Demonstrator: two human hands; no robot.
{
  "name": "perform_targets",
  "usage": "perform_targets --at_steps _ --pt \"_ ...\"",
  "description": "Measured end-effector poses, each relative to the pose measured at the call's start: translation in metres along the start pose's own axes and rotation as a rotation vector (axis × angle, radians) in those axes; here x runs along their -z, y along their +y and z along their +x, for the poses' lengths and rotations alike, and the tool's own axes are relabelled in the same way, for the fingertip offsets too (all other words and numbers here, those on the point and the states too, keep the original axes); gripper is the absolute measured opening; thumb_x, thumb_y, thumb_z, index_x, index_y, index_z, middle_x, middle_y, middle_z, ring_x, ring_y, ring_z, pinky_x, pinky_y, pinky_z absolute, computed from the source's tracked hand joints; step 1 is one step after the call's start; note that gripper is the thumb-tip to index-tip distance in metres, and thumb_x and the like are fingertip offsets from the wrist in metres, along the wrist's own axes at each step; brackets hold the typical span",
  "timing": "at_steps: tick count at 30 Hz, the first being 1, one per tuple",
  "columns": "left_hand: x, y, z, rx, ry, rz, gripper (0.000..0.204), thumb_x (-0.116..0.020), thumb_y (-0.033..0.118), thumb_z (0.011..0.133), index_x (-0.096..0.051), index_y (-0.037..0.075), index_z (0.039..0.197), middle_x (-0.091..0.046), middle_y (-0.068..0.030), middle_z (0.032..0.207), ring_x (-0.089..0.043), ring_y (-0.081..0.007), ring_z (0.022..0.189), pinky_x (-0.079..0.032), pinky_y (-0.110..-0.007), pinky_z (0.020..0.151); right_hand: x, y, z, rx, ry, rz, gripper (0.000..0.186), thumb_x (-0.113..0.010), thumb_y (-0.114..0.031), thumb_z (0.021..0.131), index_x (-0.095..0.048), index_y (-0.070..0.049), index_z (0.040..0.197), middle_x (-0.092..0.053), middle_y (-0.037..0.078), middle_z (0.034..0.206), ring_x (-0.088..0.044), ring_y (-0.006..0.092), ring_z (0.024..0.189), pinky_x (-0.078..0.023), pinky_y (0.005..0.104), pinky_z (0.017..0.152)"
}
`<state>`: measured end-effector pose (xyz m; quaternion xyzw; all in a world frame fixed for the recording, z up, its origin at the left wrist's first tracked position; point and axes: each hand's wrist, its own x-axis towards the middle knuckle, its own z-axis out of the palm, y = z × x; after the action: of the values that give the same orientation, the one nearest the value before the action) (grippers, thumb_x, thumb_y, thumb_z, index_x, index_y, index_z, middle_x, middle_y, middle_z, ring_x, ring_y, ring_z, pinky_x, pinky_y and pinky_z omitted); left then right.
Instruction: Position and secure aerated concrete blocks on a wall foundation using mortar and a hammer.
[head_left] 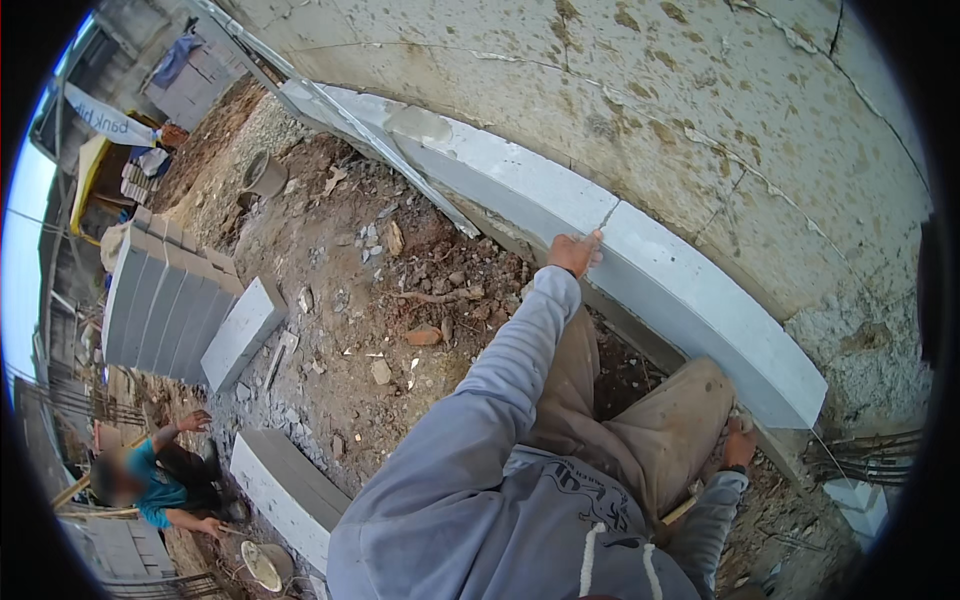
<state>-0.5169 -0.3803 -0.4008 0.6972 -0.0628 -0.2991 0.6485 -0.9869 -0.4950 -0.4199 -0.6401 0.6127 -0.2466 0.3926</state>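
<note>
My left hand [575,253] reaches to the front edge of a row of pale grey blocks [690,262] lying along the foot of a wall. One finger is stretched toward the narrow joint [610,213] between two blocks, and no tool shows in this hand. Beside my right knee, low near the block's right end, my right hand [738,445] is closed. What it grips, if anything, is hidden. A short yellowish stick-like piece [680,511] shows between my leg and right forearm.
The rough plastered wall [700,110] rises behind the blocks. A metal bar [400,165] slants down to the soil. Stacked blocks [165,300], a loose block [290,495] and a bucket [266,173] stand left. A person in teal [165,480] crouches by another bucket [266,566]. Rods [870,460] protrude right.
</note>
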Motion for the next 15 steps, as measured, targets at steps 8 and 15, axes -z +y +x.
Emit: perform_targets --at_steps 8,15 --pt "-0.005 -0.006 0.005 0.004 0.058 0.028 0.029 -0.072 0.028 0.086 -0.063 0.002 0.077 -0.067 -0.0096 0.070 -0.063 -0.0164 0.056 -0.049 -0.029 0.050 -0.008 0.001 0.008 0.058 -0.020 -0.201 0.037 -0.062 -0.026 0.089 -0.065 0.009 0.101 -0.068 0.022 0.086 -0.062 0.0305 0.079 -0.046 0.0418 0.075" --pt "0.015 -0.004 -0.034 -0.028 0.051 -0.147 0.040 -0.066 0.040 0.088 -0.061 0.004 0.072 -0.060 -0.0055 0.060 -0.061 -0.0174 0.054 -0.050 -0.031 0.052 -0.015 0.013 0.017 0.023 -0.075 -0.146 0.038 -0.061 -0.025 0.090 -0.061 0.011 0.105 -0.067 0.024 0.096 -0.061 0.0320 0.087 -0.045 0.0401 0.080"
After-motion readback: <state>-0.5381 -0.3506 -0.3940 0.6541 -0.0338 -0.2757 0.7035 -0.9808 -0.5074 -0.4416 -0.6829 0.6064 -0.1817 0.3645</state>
